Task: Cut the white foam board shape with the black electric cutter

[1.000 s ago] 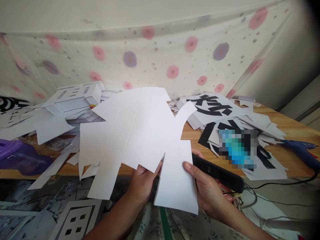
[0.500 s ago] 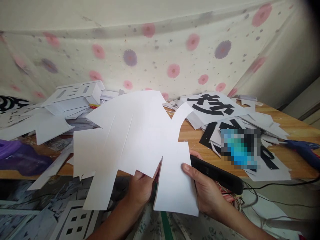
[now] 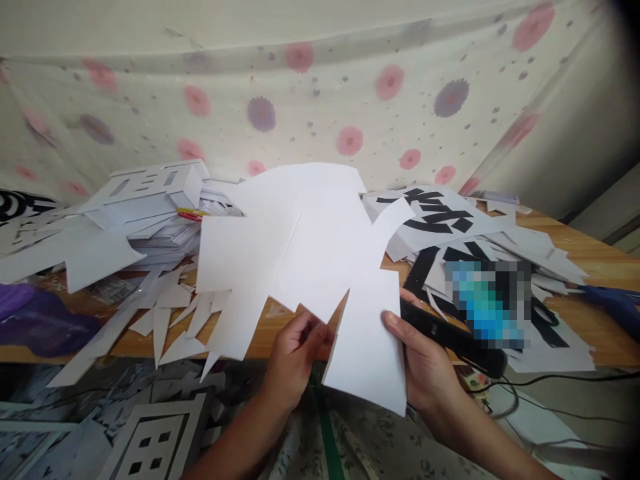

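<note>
A large white board cut-out (image 3: 310,227), with jagged notches and a curved top, is held up and tilted in front of me. My right hand (image 3: 433,367) grips its lower right leg, thumb on the front face and fingers mostly hidden behind. A long black handle-like tool (image 3: 455,340) with a cord sticks out beside that hand; whether the hidden fingers also hold it, I cannot tell. My left hand (image 3: 297,357) is closed, fingers curled at the board's lower notch. What its fingertips pinch, if anything, is not clear.
White board pieces (image 3: 155,180) are stacked at the left, above loose scraps (image 3: 173,310) and a purple translucent container (image 3: 45,327). Sheets with black characters (image 3: 435,213) and a blue glue gun (image 3: 615,303) lie on the wooden table's right side. Cords hang at the lower right.
The board has moved right and up and turned slightly, uncovering scraps on the left of the table. My left hand now shows more fully below the notch; my right hand moved slightly right with the board.
</note>
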`<state>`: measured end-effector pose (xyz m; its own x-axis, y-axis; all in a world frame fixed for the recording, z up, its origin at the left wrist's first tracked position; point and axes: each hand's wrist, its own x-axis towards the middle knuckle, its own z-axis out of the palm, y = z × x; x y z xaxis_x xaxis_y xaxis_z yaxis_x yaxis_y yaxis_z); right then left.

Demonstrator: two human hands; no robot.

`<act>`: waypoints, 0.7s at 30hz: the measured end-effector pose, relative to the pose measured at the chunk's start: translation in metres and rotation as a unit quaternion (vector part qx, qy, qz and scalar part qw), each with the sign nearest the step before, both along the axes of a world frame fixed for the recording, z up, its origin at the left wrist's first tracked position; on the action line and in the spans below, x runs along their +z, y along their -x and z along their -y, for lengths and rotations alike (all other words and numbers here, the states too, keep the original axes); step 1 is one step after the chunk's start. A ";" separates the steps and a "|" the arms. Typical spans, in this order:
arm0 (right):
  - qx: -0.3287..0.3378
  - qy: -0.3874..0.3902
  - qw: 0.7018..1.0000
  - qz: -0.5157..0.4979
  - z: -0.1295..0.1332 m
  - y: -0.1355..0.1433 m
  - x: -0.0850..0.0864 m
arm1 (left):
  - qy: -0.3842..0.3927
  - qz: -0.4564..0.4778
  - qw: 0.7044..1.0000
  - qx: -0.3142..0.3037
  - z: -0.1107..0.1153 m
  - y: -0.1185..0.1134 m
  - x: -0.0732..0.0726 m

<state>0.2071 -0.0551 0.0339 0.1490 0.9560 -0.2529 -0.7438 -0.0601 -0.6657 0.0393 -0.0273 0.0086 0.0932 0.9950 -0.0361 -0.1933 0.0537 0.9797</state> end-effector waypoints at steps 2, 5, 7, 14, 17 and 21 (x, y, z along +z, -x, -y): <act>0.008 0.002 1.000 0.000 0.001 0.002 -0.002 | -0.006 -0.021 1.000 0.013 -0.008 -0.002 0.007; 0.024 0.001 1.000 0.000 0.002 0.006 -0.005 | -0.048 -0.019 0.996 0.075 -0.014 -0.005 0.018; 0.027 0.001 1.000 0.001 0.002 0.007 -0.007 | -0.061 0.019 0.994 0.085 -0.013 -0.004 0.023; 0.033 -0.005 0.999 0.039 -0.001 0.001 -0.010 | -0.033 0.155 0.987 0.016 -0.002 0.010 0.026; 0.042 -0.016 0.998 0.041 0.001 0.001 -0.011 | -0.055 0.142 0.987 0.055 0.000 0.009 0.029; 0.040 -0.006 0.998 0.042 0.004 0.002 -0.011 | -0.093 0.082 0.992 0.029 0.003 0.008 0.028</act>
<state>0.2050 -0.0587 0.0227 0.0918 0.9686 -0.2311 -0.6787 -0.1090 -0.7263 0.0308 -0.0305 0.0368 0.0250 0.9868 0.1602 -0.3492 -0.1415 0.9263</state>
